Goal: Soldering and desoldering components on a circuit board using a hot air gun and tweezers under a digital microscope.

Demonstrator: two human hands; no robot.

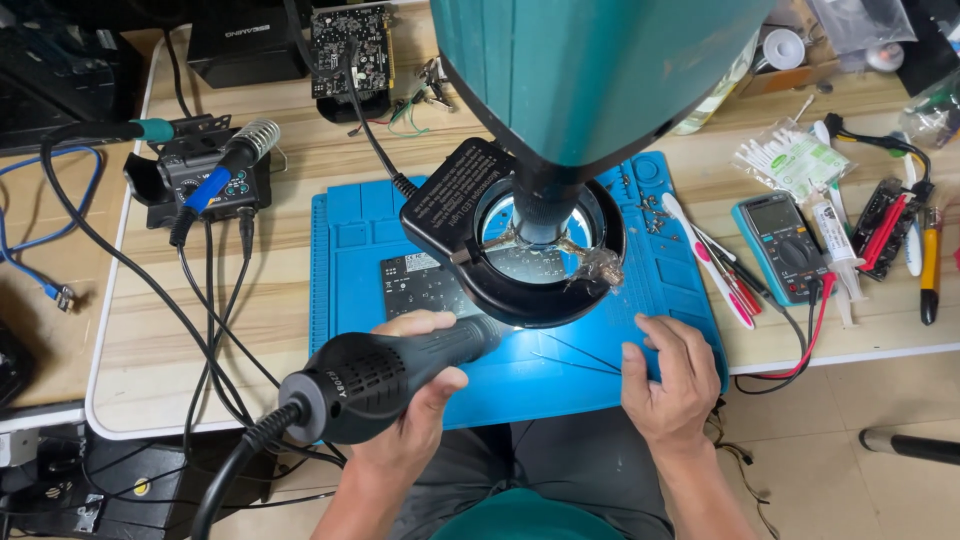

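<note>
My left hand [415,405] grips the black handle of a hot air gun [375,378], its nozzle pointing right toward the lit spot under the microscope. My right hand [668,378] rests on the front right of the blue work mat [350,230] and pinches thin metal tweezers [575,358] whose tips point left toward the gun. A dark circuit board [420,282] lies on the mat, partly hidden under the black ring light [450,205] of the teal microscope [590,70].
A soldering station [200,178] with cables stands at the left. Further back lies a graphics card [350,45]. To the right of the mat are brushes [705,255], a multimeter [785,245] with red and black leads, syringes, and hand tools [928,265]. The gun's thick cable [225,480] hangs off the table's front edge.
</note>
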